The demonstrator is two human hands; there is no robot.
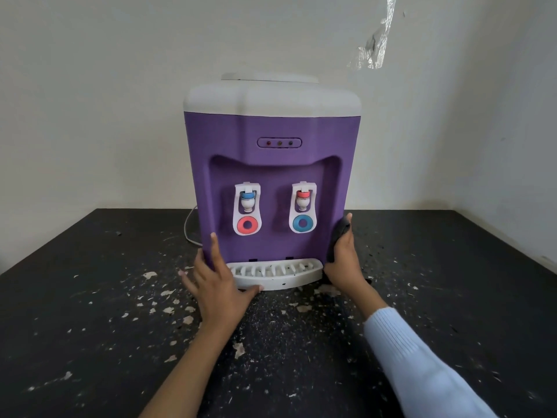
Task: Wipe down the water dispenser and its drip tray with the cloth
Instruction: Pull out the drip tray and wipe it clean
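A purple water dispenser [271, 164] with a white top and two white taps stands on a black table [90, 312]. Its white slotted drip tray [275, 274] sticks out at the base. My left hand [215, 282] lies flat with spread fingers against the dispenser's lower left corner, its thumb along the tray's front edge. My right hand [343, 260] grips a dark cloth [337, 236] and presses it to the dispenser's lower right edge, next to the tray's right end.
The tabletop is strewn with pale flakes and specks, thickest in front of the dispenser. A white cable [188, 227] curls behind the dispenser's left side. Walls close the back and right; a patch of peeling paint [373, 46] shows at the upper right.
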